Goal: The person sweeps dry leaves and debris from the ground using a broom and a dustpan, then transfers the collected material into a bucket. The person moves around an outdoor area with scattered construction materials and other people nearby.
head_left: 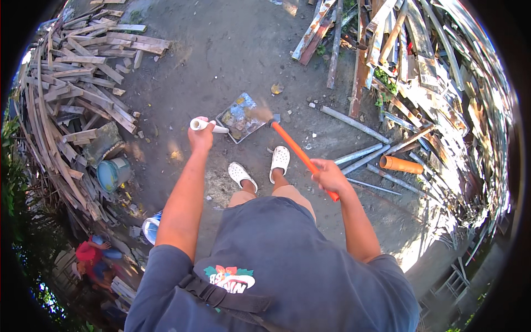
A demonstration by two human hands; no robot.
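In my left hand (202, 138) is a white pipe piece (196, 124), fingers wrapped round it, with its round open end facing up and a thinner part pointing right. My right hand (331, 178) grips a long orange-handled tool (298, 148) near its lower end. The tool's brownish head is smeared by motion, so I cannot tell its kind. That head hangs over or beside a mottled square panel (241, 133) on the ground, in front of my white clogs (280, 159). Whether the head touches the panel cannot be seen.
Wood scraps (105, 61) are heaped at left, near a blue bucket (113, 174) and another bucket (150, 228). Boards and metal strips (398, 50) pile up at right. Grey pipes (354, 123) and an orange pipe (401, 164) lie there. A person (91, 254) is at lower left.
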